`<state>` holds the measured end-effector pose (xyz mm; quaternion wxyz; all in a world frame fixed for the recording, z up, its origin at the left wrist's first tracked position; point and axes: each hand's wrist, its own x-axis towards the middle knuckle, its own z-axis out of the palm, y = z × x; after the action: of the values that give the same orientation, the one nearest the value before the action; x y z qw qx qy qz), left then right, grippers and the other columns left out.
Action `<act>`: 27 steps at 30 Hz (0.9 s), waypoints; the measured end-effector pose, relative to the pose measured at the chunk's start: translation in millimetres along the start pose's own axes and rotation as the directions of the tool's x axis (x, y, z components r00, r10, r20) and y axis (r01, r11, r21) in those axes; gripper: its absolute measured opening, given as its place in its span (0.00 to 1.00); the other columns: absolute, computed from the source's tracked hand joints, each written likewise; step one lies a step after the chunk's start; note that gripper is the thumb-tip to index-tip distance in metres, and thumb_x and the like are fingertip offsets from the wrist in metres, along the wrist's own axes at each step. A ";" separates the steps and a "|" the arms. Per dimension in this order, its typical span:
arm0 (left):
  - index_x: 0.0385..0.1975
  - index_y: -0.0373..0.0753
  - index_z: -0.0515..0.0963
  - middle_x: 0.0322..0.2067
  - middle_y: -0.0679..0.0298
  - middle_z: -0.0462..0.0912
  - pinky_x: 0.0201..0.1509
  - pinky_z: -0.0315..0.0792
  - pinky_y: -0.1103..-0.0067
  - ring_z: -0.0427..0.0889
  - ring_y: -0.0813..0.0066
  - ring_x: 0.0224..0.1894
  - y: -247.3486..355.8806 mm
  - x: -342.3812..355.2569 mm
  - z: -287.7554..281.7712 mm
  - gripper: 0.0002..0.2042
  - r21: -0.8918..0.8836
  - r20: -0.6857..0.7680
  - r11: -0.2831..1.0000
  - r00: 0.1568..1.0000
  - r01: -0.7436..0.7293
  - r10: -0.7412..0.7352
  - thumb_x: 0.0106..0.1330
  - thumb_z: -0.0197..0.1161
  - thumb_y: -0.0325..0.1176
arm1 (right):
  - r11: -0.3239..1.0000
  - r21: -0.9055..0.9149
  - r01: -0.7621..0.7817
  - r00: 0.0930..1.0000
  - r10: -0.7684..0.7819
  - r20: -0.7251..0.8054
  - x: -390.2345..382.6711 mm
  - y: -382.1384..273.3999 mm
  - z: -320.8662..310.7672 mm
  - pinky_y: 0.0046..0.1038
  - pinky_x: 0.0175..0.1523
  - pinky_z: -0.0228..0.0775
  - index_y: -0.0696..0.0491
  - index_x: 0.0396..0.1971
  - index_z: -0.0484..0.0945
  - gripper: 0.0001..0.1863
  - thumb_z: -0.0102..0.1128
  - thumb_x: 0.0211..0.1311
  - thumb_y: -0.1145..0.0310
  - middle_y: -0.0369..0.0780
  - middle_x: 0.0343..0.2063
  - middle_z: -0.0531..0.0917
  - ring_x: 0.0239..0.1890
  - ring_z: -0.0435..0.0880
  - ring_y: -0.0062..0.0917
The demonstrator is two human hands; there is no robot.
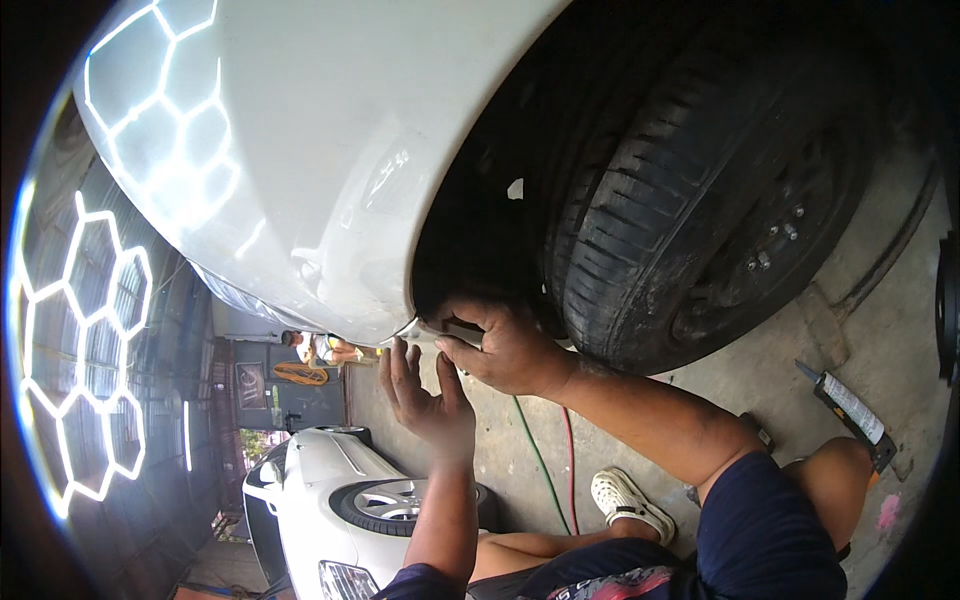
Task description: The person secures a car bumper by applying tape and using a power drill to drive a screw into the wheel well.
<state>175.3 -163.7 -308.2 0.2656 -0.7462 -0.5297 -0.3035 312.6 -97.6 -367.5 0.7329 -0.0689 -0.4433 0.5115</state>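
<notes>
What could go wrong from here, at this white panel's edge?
The left grip and right grip are at the panel's edge, which might scratch the fingers. The right grip is also close to the tyre, so it could be pinched if that turns. The red hose lies beside the shoe and may catch it.

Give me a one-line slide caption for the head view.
Left hand and right hand at the edge of a white car panel beside a black tire.

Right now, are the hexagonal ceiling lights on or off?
On: the hexagonal ceiling lights glow bright white, and their pattern reflects in the white car panel.
</notes>
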 end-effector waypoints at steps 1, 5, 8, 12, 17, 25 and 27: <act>0.67 0.29 0.69 0.62 0.41 0.71 0.62 0.80 0.62 0.78 0.49 0.63 0.0 -1.2 0.3 0.27 0.019 0.004 1.000 1.000 -0.006 0.006 0.68 0.67 0.24 | 1.000 -0.004 0.013 1.000 -0.013 -0.002 0.3 -1.7 -1.6 0.29 0.55 0.78 0.56 0.48 0.82 0.13 0.64 0.64 0.76 0.43 0.43 0.87 0.47 0.87 0.27; 0.68 0.29 0.69 0.62 0.38 0.72 0.67 0.72 0.57 0.74 0.40 0.65 -3.2 -6.5 -1.7 0.32 0.143 0.046 0.989 0.998 -0.046 0.040 0.64 0.71 0.27 | 0.999 0.028 -0.020 1.000 0.019 0.017 -5.6 -10.0 -5.8 0.30 0.59 0.77 0.58 0.51 0.81 0.15 0.60 0.64 0.79 0.44 0.46 0.87 0.51 0.86 0.28; 0.69 0.28 0.67 0.62 0.39 0.72 0.68 0.69 0.57 0.73 0.41 0.65 4.5 -4.5 2.2 0.34 0.142 0.041 0.988 0.997 -0.063 0.058 0.63 0.72 0.28 | 0.986 0.136 -0.099 0.994 0.093 0.054 -11.2 -3.9 -5.2 0.32 0.66 0.72 0.60 0.57 0.76 0.20 0.53 0.65 0.83 0.46 0.52 0.84 0.59 0.83 0.30; 0.66 0.28 0.67 0.55 0.45 0.75 0.64 0.71 0.60 0.76 0.48 0.58 3.5 -2.2 6.9 0.32 0.066 0.003 0.996 0.998 -0.055 0.055 0.61 0.73 0.27 | 0.944 0.302 -0.132 0.991 0.115 0.073 -14.3 13.9 -7.1 0.34 0.75 0.64 0.61 0.66 0.66 0.30 0.41 0.61 0.89 0.48 0.61 0.78 0.68 0.76 0.32; 0.61 0.36 0.73 0.37 0.61 0.81 0.48 0.75 0.71 0.81 0.68 0.38 17.3 44.4 -43.6 0.28 0.165 0.204 0.903 0.910 -0.396 0.362 0.59 0.73 0.22 | 0.936 0.337 -0.101 0.994 0.082 0.068 -15.8 18.4 -6.6 0.38 0.77 0.61 0.59 0.69 0.60 0.34 0.42 0.60 0.89 0.52 0.61 0.77 0.68 0.76 0.37; 0.76 0.43 0.62 0.26 0.59 0.79 0.28 0.77 0.67 0.83 0.63 0.27 96.6 136.7 -88.7 0.36 0.179 0.931 0.564 0.324 -0.806 0.168 0.65 0.62 0.25 | 0.934 0.317 -0.164 0.982 0.125 0.140 -22.8 19.5 -5.0 0.39 0.77 0.59 0.57 0.73 0.53 0.36 0.46 0.62 0.85 0.54 0.65 0.73 0.72 0.71 0.39; 0.72 0.39 0.65 0.27 0.54 0.81 0.28 0.79 0.66 0.85 0.61 0.27 95.4 133.4 -69.2 0.32 0.196 0.955 0.525 0.283 -0.828 0.091 0.65 0.61 0.24 | 0.937 0.220 -0.271 0.956 0.235 0.175 -27.4 24.6 -11.1 0.37 0.79 0.55 0.56 0.75 0.49 0.39 0.42 0.61 0.85 0.51 0.68 0.69 0.73 0.68 0.37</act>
<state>288.1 -157.8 -170.7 0.2928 -0.7586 -0.3819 0.4393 301.4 -104.4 -403.6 0.6294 0.0019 -0.4175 0.6554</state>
